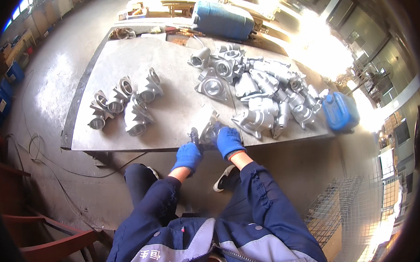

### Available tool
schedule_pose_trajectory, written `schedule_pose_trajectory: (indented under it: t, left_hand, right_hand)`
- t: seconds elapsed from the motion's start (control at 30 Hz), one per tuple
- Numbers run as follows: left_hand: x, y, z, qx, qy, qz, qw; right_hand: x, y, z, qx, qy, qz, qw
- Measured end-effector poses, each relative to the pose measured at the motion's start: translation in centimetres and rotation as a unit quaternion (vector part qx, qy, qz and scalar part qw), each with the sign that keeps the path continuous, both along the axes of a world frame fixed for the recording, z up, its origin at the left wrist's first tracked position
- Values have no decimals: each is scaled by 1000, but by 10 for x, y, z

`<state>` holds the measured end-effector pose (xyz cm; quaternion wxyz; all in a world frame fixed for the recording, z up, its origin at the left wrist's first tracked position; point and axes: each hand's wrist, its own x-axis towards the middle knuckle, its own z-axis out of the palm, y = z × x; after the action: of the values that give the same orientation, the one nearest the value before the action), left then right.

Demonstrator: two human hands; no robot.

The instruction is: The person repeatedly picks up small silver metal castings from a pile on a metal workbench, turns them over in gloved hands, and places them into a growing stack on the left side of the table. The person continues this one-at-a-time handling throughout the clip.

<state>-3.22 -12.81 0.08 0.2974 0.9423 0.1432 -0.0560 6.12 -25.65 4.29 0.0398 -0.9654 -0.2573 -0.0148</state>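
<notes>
At the table's near edge, my right hand (229,140) in a blue glove is closed on a grey metal casting (208,131). The casting is blurred and partly covered by the fingers. Just left of it, my left hand (188,156), also blue-gloved, is closed, and a dark narrow shape (194,136) sticks up from it; whether this is a tool or part of the glove is unclear. A flanged casting (213,87) lies beyond my hands. To their right spreads a heap of pipe-like castings (262,86), and several more castings (137,115) stand apart at the left.
The metal table (109,64) has a dark raised edge. A blue jerrycan (340,111) sits at its right end, and a large blue drum (223,20) lies along the far side. A cable (70,169) runs over the floor at left; wire mesh (334,204) is at right.
</notes>
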Motion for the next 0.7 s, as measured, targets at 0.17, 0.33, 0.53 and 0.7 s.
schedule_pose_trajectory:
  t: [0.17, 0.33, 0.53, 0.7]
  left_hand:
    - [2, -8, -3, -21, 1, 9, 1000]
    - [-2, -10, 0, -24, 27, 0, 999]
    - [1, -5, -11, -11, 22, -10, 1000]
    - [2, 5, -3, -20, 32, -56, 998]
  right_hand:
    - [34, 14, 26, -70, -138, 34, 987]
    - [24, 25, 7, -86, -119, -29, 989]
    - [3, 42, -4, -73, -35, -88, 993]
    - [-7, 38, -21, -61, -42, -89, 993]
